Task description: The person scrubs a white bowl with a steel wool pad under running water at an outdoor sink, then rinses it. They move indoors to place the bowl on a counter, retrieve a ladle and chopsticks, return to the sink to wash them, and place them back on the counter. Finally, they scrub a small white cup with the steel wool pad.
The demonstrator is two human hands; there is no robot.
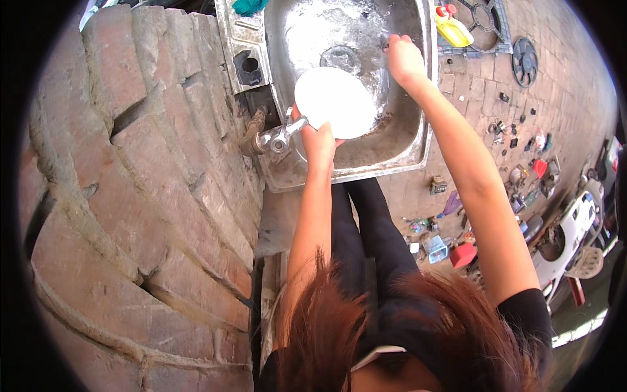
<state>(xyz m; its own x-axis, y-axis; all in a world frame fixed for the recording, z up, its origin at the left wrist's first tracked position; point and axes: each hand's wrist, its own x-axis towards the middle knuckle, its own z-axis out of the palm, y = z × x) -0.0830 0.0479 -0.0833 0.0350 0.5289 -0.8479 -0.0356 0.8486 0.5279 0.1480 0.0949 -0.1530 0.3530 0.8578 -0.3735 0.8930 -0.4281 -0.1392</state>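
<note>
A round white plate (336,101), brightly lit, is gripped at its near edge by my left hand (319,145). It hangs over the basin of a worn metal sink (385,164). Beside my left wrist is a metal tap (282,138), its spout close to the plate's left edge. My right hand (406,61) is closed with bent fingers over the sink's right side, apart from the plate. Whatever it may hold is hidden by the fingers. The basin floor looks wet and shiny around the drain (340,57).
A rough brick wall (183,163) runs along the left. Green cloth (249,6) lies at the sink's far left corner. Right of the sink are a yellow bottle (454,29) and a black fan (524,62). A blue basket (435,249), a red container (463,255) and scattered parts lie on the brick floor.
</note>
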